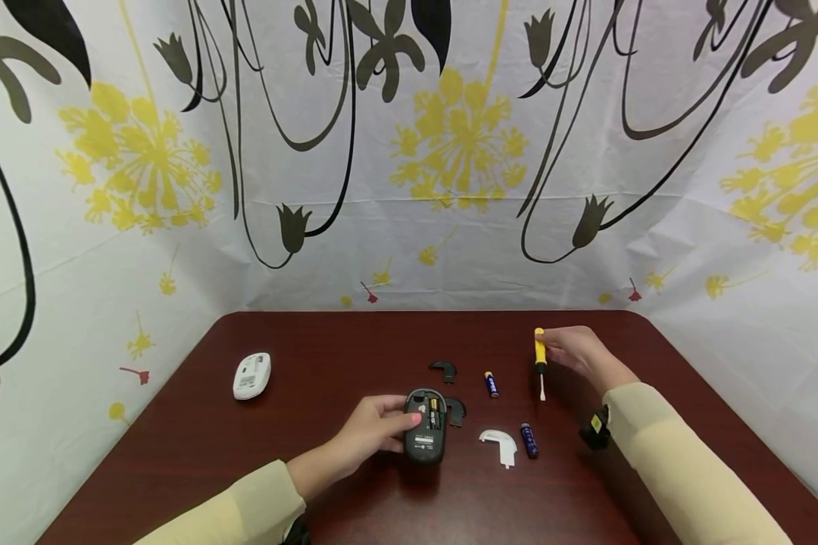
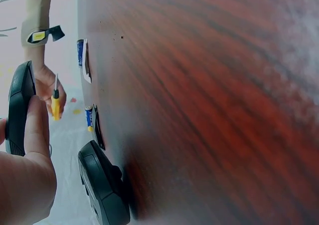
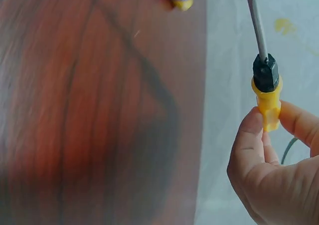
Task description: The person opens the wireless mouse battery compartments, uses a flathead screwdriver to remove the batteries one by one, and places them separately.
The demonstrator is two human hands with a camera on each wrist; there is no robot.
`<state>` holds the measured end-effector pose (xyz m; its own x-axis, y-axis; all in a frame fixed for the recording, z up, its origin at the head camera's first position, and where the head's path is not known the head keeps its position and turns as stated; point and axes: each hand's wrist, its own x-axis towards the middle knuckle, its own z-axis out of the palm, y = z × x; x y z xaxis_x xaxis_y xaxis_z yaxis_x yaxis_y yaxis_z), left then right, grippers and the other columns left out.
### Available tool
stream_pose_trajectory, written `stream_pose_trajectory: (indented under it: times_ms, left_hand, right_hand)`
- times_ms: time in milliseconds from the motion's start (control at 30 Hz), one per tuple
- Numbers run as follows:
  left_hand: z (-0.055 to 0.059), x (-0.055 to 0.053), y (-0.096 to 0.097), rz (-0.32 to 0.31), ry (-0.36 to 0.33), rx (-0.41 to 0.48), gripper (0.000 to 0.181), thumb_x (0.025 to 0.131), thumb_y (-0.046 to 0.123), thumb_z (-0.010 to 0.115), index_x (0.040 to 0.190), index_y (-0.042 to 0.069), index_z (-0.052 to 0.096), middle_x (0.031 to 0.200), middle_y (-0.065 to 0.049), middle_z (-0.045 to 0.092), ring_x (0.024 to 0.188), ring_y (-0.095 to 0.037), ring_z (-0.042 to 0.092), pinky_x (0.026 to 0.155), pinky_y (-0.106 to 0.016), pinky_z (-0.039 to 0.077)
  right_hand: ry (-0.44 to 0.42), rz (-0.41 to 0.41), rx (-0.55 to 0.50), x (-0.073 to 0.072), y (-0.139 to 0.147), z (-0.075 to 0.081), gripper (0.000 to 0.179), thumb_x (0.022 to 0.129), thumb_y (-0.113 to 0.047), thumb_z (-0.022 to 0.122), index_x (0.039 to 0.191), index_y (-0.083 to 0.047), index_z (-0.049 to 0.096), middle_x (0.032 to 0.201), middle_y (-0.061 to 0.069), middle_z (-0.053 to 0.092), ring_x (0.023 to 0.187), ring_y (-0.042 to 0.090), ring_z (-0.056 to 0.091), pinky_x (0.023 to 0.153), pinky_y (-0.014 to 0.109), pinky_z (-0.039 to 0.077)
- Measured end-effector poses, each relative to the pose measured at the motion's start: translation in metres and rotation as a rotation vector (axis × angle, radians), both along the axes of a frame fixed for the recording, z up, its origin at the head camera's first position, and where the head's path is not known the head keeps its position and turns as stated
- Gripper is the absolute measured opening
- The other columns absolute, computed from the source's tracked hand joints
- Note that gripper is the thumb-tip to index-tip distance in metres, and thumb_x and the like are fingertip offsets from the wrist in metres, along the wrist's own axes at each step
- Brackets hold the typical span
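My left hand (image 1: pixel 375 428) grips a dark computer mouse (image 1: pixel 426 446), its underside facing up and its battery slot uncovered, with a battery (image 1: pixel 434 405) visible in it. The thumb presses on the underside. In the left wrist view, a second dark mouse (image 2: pixel 102 190) sits on the table; the head view does not clearly show it. My right hand (image 1: pixel 576 352) pinches the yellow handle of a screwdriver (image 1: pixel 541 359) above the table's far right, its metal shaft pointing toward me. In the right wrist view, the thumb and fingers (image 3: pixel 251 122) hold the handle's end.
On the brown table (image 1: pixel 327 356) are a white mouse (image 1: pixel 252 376) at left, two dark battery covers, one farther back (image 1: pixel 444 369) and one beside the held mouse (image 1: pixel 457 412), a white cover (image 1: pixel 503 446), and two blue batteries, one near (image 1: pixel 529 440) and one farther (image 1: pixel 491 384).
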<state>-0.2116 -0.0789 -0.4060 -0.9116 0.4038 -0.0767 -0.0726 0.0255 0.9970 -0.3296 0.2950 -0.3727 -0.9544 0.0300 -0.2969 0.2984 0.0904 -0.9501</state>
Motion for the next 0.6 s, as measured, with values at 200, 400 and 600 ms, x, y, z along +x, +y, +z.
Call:
stream_pose_trajectory:
  times_ms: [200,400,600]
  left_hand:
    - [0.000,0.000,0.000,0.000,-0.001,0.000,0.049,0.091,0.016,0.070,0.131,-0.008,0.054,0.107,-0.017,0.069,0.090,-0.023,0.069,0.069,-0.035,0.058]
    - [0.000,0.000,0.000,0.000,0.003,-0.001,0.049,0.091,0.016,0.070,0.131,-0.008,0.054,0.106,-0.017,0.069,0.091,-0.024,0.069,0.069,-0.035,0.058]
    - [0.000,0.000,0.000,-0.003,0.003,0.000,0.048,0.091,0.015,0.069,0.130,-0.008,0.055,0.106,-0.017,0.070,0.090,-0.023,0.069,0.068,-0.034,0.058]
  right_hand:
    - [0.034,0.004,-0.152,0.006,-0.016,0.013,0.035,0.095,-0.007,0.061,0.126,0.005,0.049,0.092,0.000,0.060,0.079,0.008,0.061,0.074,0.027,0.056]
    - [0.062,0.008,-0.204,0.013,-0.033,0.027,0.044,0.096,-0.005,0.059,0.133,0.010,0.042,0.096,0.003,0.059,0.082,0.010,0.061,0.076,0.026,0.055]
    - [0.077,-0.011,-0.179,0.024,-0.049,0.038,0.054,0.097,-0.007,0.059,0.141,0.011,0.036,0.104,0.006,0.057,0.084,0.010,0.063,0.082,0.028,0.054]
